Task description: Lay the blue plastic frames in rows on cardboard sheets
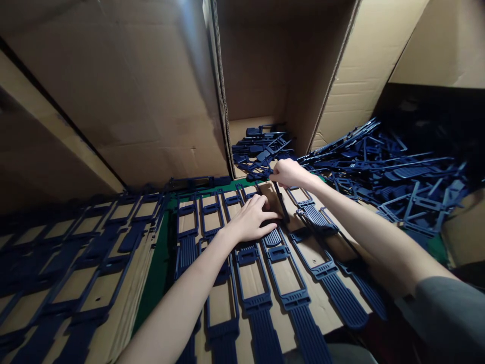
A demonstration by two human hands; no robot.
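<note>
Many dark frames (297, 300) lie rowed on cardboard (322, 309), loose heaps (411, 173) remain, and right fingers (279, 171) pinch a piece (281, 203) beside spread left fingers (270, 216).

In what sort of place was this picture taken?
Probably a factory or workshop: tall cardboard walls, a loose heap of dark parts, and similar parts laid in rows on a cardboard sheet.
</note>
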